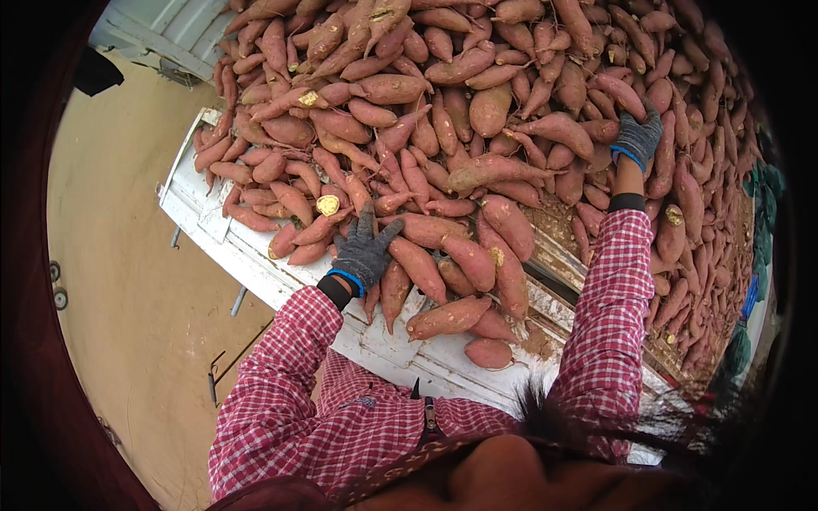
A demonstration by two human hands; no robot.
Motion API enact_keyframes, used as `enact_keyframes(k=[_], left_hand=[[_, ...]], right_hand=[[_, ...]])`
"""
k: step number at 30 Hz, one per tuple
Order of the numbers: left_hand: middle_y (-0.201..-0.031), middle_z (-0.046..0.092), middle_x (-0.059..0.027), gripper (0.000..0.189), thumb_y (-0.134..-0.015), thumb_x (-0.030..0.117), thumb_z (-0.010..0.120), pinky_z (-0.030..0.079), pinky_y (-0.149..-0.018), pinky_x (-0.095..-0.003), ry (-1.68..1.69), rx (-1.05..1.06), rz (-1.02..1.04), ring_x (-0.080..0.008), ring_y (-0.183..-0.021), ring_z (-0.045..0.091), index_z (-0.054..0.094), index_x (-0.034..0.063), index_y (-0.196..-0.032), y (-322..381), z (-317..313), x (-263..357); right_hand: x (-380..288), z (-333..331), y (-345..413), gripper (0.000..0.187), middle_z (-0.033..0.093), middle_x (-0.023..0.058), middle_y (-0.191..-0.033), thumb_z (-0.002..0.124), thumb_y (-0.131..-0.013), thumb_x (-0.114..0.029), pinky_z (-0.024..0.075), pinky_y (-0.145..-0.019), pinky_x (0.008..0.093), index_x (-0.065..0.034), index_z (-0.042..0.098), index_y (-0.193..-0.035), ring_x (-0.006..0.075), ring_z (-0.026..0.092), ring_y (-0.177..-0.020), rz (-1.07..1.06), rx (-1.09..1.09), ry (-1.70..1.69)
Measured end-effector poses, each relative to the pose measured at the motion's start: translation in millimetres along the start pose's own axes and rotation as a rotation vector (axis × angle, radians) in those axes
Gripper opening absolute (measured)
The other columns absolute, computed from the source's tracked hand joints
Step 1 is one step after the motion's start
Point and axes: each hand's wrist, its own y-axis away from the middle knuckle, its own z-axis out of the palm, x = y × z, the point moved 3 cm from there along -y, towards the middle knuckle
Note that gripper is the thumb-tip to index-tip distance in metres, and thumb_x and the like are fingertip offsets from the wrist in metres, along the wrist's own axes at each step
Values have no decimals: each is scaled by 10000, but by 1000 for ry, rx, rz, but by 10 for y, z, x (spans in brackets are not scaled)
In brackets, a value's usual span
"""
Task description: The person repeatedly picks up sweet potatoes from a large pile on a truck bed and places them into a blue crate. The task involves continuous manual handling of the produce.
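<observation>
A large heap of red-skinned sweet potatoes (491, 110) spreads before me, some with broken ends showing yellow flesh. My left hand (364, 250), in a grey knit glove with a blue cuff, lies palm down on the near edge of the heap. Its fingers are spread over several roots, next to a sweet potato (418, 268). Further off to the right, my right hand (640, 135) wears a matching glove and grips the near end of a long sweet potato (617, 93). The fingers' undersides are hidden there.
The heap rests on a truck bed with a lowered white metal side panel (255, 255). Metal latch rods (238, 301) stick out from its edge. Another white panel (166, 32) stands at upper left. Tan ground (121, 255) lies below. Green netting (763, 223) edges the right side.
</observation>
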Motion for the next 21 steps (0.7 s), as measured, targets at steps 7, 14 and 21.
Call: enact_keyframes(k=[7, 14, 21], left_hand=[[-1636, 15, -197, 653, -896, 337, 606, 255, -1019, -765, 42, -1, 1, -506, -1439, 204, 360, 399, -1497, -13, -42, -14], [-1629, 17, -217, 653, -897, 360, 616, 257, -1037, -746, 70, 20, 30, -488, -1456, 186, 360, 387, -1497, -25, -72, 4], [-1583, 111, -302, 663, -839, 277, 658, 295, -1132, -561, -37, 119, 82, -527, -1416, 246, 436, 308, -1463, -26, -78, 27]], right_hand=[[180, -242, 74, 487, 670, 176, -1165, 639, -783, -104, 489, -957, 376, -104, 616, -1270, 339, 632, -1116, 15, -363, 321], [310, -362, 449, 541, 559, 173, -1380, 660, -870, -309, 426, -1065, 406, -135, 549, -1370, 338, 535, -1272, 271, -336, 198], [139, -335, 810, 868, 544, 200, -1363, 901, -627, -369, 441, -1059, 412, -44, 542, -1347, 367, 536, -1240, 13, -203, 396]])
